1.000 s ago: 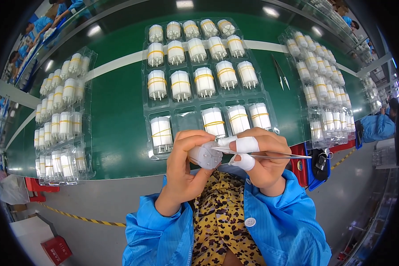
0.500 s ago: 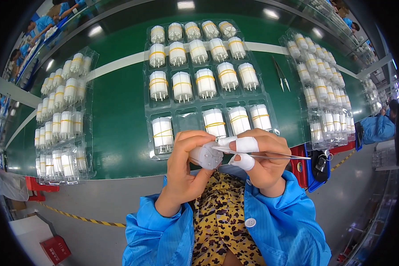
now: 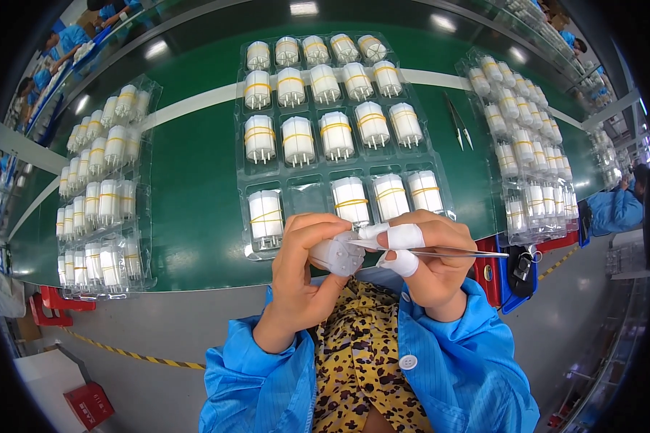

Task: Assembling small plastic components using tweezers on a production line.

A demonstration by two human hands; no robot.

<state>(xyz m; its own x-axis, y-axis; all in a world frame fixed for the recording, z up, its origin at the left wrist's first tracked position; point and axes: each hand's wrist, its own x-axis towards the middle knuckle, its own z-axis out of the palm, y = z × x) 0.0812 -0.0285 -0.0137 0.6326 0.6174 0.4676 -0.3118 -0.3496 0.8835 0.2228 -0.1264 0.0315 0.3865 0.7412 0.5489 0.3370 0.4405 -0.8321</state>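
Between the thumb and fingers of my left hand (image 3: 300,278) is a white cylindrical part (image 3: 334,257), its grey-white end with small holes or studs turned toward my right hand. My right hand (image 3: 433,263), white tape wrapped on its thumb and a finger, pinches metal tweezers (image 3: 458,253). Their tips reach the end face of the part; whether they grip anything there is too small to tell. Just beyond my hands lies a clear plastic tray (image 3: 249,252), holding rows of white cylinders (image 3: 336,137) with pins and yellow rubber bands. One pocket (image 3: 307,198) in its nearest row is bare.
Stacked trays of similar cylinders stand at the left (image 3: 101,202) and right (image 3: 531,151) of the green table (image 3: 195,209). Another pair of tweezers (image 3: 458,121) lies right of the middle tray. A blue bin (image 3: 518,278) sits below the table edge at right. Other people work farther off.
Both hands stay almost in place. The tweezers and the held part have shifted only very slightly.
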